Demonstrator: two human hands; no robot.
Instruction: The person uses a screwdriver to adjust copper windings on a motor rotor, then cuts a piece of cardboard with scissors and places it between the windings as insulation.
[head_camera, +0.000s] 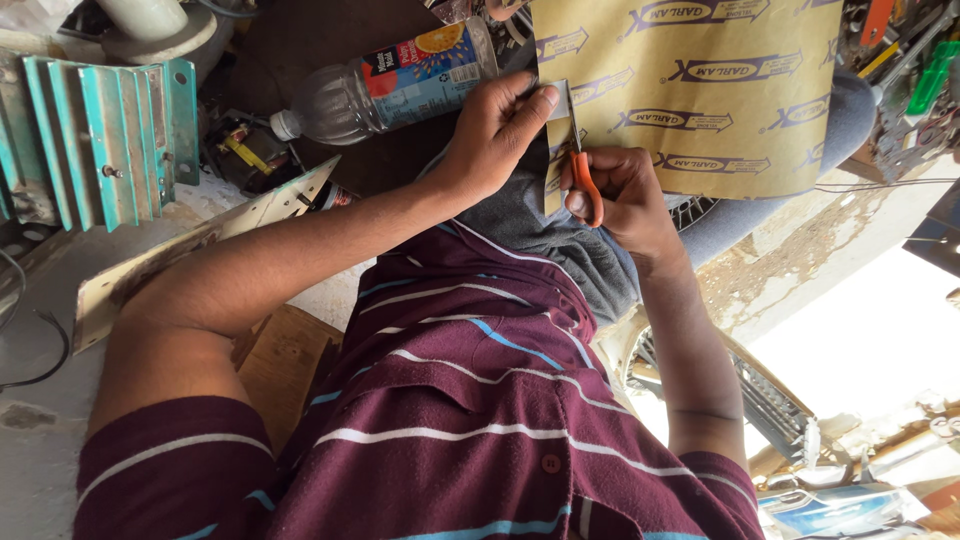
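Cluttered workshop floor surrounds you. Your right hand (625, 200) grips orange-handled scissors (583, 165); at nine o'clock, your left hand (495, 135) pinches the tan sheet (700, 90).

- clear plastic bottle (385, 88) with an orange-and-blue label, lying on its side
- teal finned metal block (105, 135)
- pale flat metal strip (200, 250)
- wooden board (285, 355)

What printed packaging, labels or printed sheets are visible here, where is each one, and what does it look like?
Clear plastic bottle: lying on its side upper left of the hands; label blue and red with an orange-fruit picture, white cap.
Tan paper sheet: across the lap at top centre, repeating dark blue arrow-shaped logos; left hand pinches its edge, right hand cuts it with orange-handled scissors.
No screens or signs.
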